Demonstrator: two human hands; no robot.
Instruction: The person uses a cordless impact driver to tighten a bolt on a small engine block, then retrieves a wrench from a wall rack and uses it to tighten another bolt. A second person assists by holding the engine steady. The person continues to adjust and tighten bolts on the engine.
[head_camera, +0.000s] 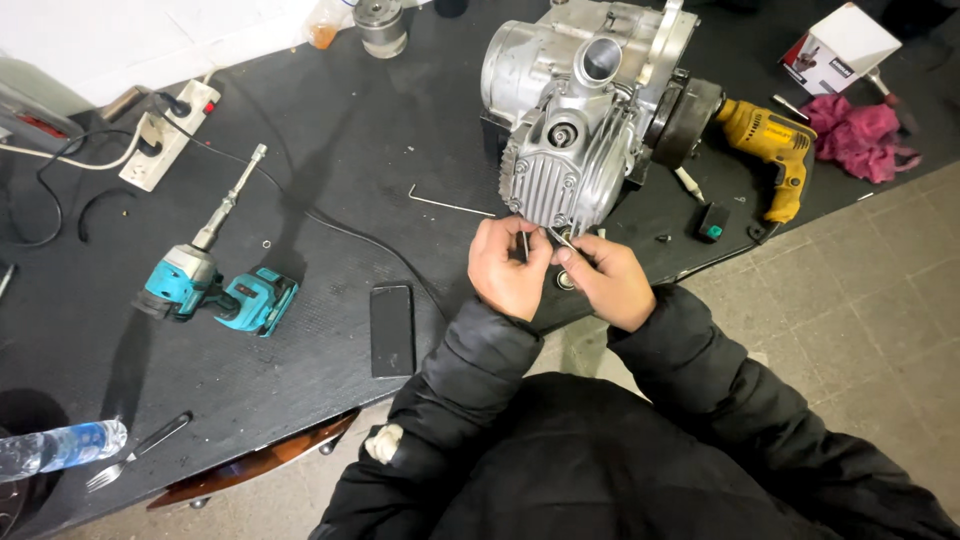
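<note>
Engine (585, 110), silver cast metal with a finned cover, at 12 o'clock on the black tabletop (340, 150). Left hand (508, 268) just below the cover at 6 o'clock of the engine, fingers closed on a thin metal pin (525, 243). Right hand (608, 280) beside it and touching it, fingers pinched on a second slim metal rod (562, 237) (its tip close to the cover's lower edge; contact cannot be told). Small metal ring (566, 280) between the two hands. Teal cordless driver (215, 280) with long socket extension at 9 o'clock. Black phone (392, 329) at 8 o'clock of the hands. Yellow drill (770, 150) and pink rag (862, 135) at 2 o'clock. White power strip (170, 135) at 10 o'clock. Hex key (450, 204) left of the engine.
</note>
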